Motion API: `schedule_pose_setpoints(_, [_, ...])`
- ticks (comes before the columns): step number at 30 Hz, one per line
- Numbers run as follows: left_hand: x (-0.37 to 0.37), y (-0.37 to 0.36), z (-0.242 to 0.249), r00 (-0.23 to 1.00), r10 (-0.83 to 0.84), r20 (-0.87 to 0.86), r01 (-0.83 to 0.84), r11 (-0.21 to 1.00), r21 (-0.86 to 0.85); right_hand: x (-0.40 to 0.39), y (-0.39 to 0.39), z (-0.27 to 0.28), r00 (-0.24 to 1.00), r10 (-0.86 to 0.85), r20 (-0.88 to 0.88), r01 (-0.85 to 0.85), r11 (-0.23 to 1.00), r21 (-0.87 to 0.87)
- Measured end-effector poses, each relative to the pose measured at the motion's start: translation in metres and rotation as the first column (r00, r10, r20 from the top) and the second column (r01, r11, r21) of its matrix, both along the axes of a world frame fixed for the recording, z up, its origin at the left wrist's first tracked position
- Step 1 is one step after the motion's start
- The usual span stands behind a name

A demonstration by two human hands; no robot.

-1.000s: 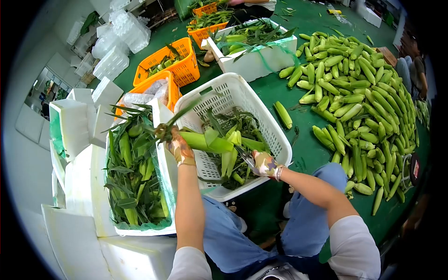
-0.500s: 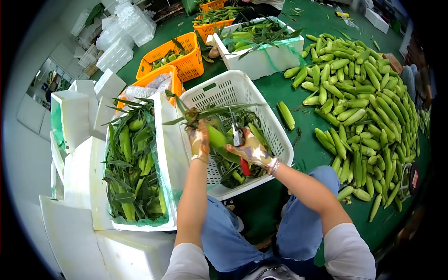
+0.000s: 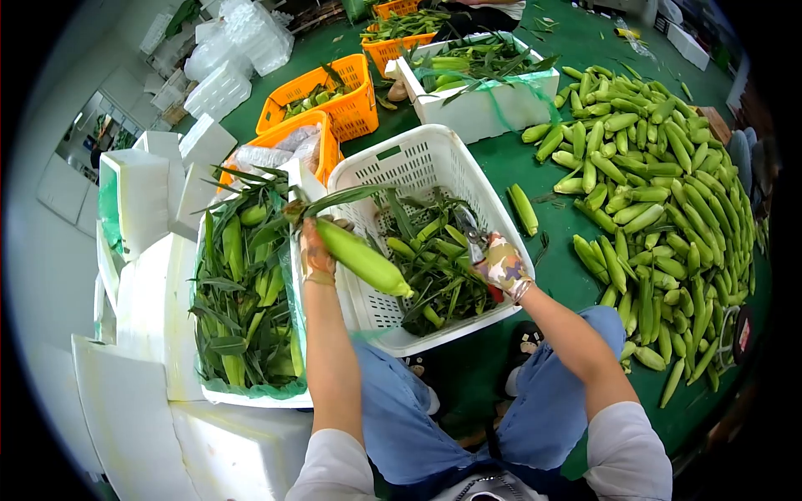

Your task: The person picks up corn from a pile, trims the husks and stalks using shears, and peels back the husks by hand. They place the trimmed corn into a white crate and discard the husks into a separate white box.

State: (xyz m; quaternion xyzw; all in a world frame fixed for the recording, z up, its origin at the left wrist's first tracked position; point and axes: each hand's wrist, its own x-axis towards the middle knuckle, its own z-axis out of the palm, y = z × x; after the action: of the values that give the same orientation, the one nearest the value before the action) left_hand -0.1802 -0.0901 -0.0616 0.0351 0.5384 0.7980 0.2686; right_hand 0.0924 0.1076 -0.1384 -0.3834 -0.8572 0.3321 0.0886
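Observation:
My left hand point(image 3: 317, 252), in a patterned glove, grips an ear of corn point(image 3: 365, 263) near its leafy end. The green ear slants down to the right over the white slotted basket point(image 3: 443, 146), and a long leaf trails from its upper end. Held in my gloved right hand point(image 3: 505, 265) is a pair of pruning shears point(image 3: 474, 238) with red handles, above the basket's right side. Leaves and stalk pieces point(image 3: 439, 275) lie inside the basket, below both hands.
Left of the basket, a white foam box point(image 3: 302, 367) holds leafy corn. A big pile of trimmed corn point(image 3: 660, 192) covers the green floor at right. Orange crates point(image 3: 355, 113) and another foam box point(image 3: 468, 113) stand beyond. A single ear point(image 3: 523, 210) lies beside the basket.
My hands have moved apart: the left went left with the corn, now swung out with its tip to the lower right. The shears moved right, away from the ear.

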Motion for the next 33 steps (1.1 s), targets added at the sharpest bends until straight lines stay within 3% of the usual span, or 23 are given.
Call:
schedule_pose_setpoints(2, [-0.007,0.013,-0.007,0.985,-0.148,0.086,0.141,0.987,0.082,-0.009,-0.014,0.023,0.982,0.105,-0.155,-0.13,0.978,-0.162])
schedule_pose_setpoints(6, [0.026,0.047,-0.006,0.906,-0.369,0.208,0.34,0.926,0.164,-0.032,-0.052,0.032,0.784,0.174,-0.596,-0.475,0.787,-0.394])
schedule_pose_setpoints(7, [0.04,0.056,0.003,0.935,-0.314,0.166,0.315,0.949,0.02,-0.031,-0.054,0.032,0.849,0.277,-0.45,-0.412,0.881,-0.234])
schedule_pose_setpoints(8, [0.041,0.061,-0.007,0.978,-0.172,0.119,0.182,0.98,-0.078,-0.031,-0.058,0.031,0.847,0.274,-0.455,-0.412,0.88,-0.237])
schedule_pose_setpoints(9, [0.043,0.059,0.0,0.973,-0.219,0.067,0.225,0.97,-0.09,-0.031,-0.064,0.032,0.84,0.033,-0.541,-0.384,0.741,-0.551])
schedule_pose_setpoints(10, [0.046,0.06,0.007,0.963,-0.268,0.016,0.268,0.958,-0.097,-0.03,-0.066,0.035,0.82,-0.217,-0.529,-0.374,0.497,-0.783])
schedule_pose_setpoints(11, [0.052,0.059,0.011,0.962,-0.275,0.01,0.274,0.957,-0.094,-0.024,-0.065,0.039,0.854,-0.32,-0.41,-0.31,0.32,-0.895])
schedule_pose_setpoints(12, [0.063,0.055,0.014,0.912,-0.41,0.025,0.409,0.897,-0.169,-0.014,-0.062,0.059,0.869,-0.324,-0.374,-0.359,0.107,-0.927])
schedule_pose_setpoints(13, [0.072,0.051,0.013,0.842,-0.537,0.049,0.531,0.811,-0.244,-0.011,-0.061,0.056,0.861,-0.317,-0.397,-0.38,0.119,-0.917])
schedule_pose_setpoints(14, [0.07,0.048,-0.016,0.817,-0.57,0.085,0.532,0.689,-0.492,-0.009,-0.065,0.051,0.853,-0.314,-0.417,-0.398,0.126,-0.909])
schedule_pose_setpoints(15, [0.089,0.054,-0.018,0.832,-0.553,-0.04,0.45,0.715,-0.535,-0.01,-0.069,0.045,0.792,-0.333,-0.511,-0.486,0.162,-0.859])
schedule_pose_setpoints(17, [0.094,0.057,-0.042,0.83,-0.535,-0.161,0.371,0.743,-0.558,-0.01,-0.067,0.027,0.811,-0.15,-0.565,-0.458,0.438,-0.773])
schedule_pose_setpoints(18, [0.065,0.051,-0.08,0.831,-0.556,0.018,0.528,0.777,-0.343,-0.008,-0.062,0.018,0.805,-0.06,-0.591,-0.456,0.574,-0.68])
schedule_pose_setpoints(20, [0.05,0.043,-0.082,0.777,-0.601,0.188,0.624,0.775,-0.102,0.006,-0.044,0.042,0.872,0.037,-0.488,-0.393,0.645,-0.656])
schedule_pose_setpoints(21, [0.061,0.041,-0.051,0.789,-0.591,0.167,0.614,0.764,-0.198,0.006,-0.031,0.022,0.852,0.1,-0.513,-0.418,0.722,-0.552])
schedule_pose_setpoints(23, [0.053,0.039,-0.051,0.588,-0.678,0.441,0.623,0.727,0.287,0.011,-0.008,0.016,0.82,0.222,-0.528,-0.459,0.806,-0.373])
schedule_pose_setpoints(24, [0.049,0.038,-0.051,0.429,-0.716,0.551,0.555,0.69,0.464,0.013,0.001,0.016,0.86,0.262,-0.439,-0.425,0.843,-0.329])
schedule_pose_setpoints(25, [0.072,0.037,-0.03,0.68,-0.659,0.321,0.692,0.722,0.016,0.014,0.008,0.023,0.87,0.271,-0.413,-0.432,0.822,-0.372])
schedule_pose_setpoints(26, [0.088,0.037,-0.013,0.767,-0.642,-0.015,0.573,0.694,-0.436,0.015,0.014,0.032,0.878,0.281,-0.388,-0.438,0.799,-0.412])
schedule_pose_setpoints(27, [0.094,0.038,-0.004,0.765,-0.643,-0.012,0.574,0.691,-0.439,0.017,0.017,0.035,0.882,0.265,-0.389,-0.427,0.799,-0.424])
schedule_pose_setpoints(29, [0.098,0.043,0.009,0.635,-0.772,0.012,0.632,0.511,-0.582,0.018,0.026,0.044,0.871,0.277,-0.405,-0.453,0.771,-0.448])
schedule_pose_setpoints(30, [0.098,0.045,0.007,0.636,-0.772,0.01,0.632,0.512,-0.582,0.02,0.029,0.05,0.873,0.256,-0.415,-0.453,0.741,-0.496])
schedule_pose_setpoints(33, [0.102,0.046,0.012,0.522,-0.852,-0.039,0.473,0.327,-0.818,0.022,0.025,0.059,0.842,0.216,-0.494,-0.484,0.706,-0.518])
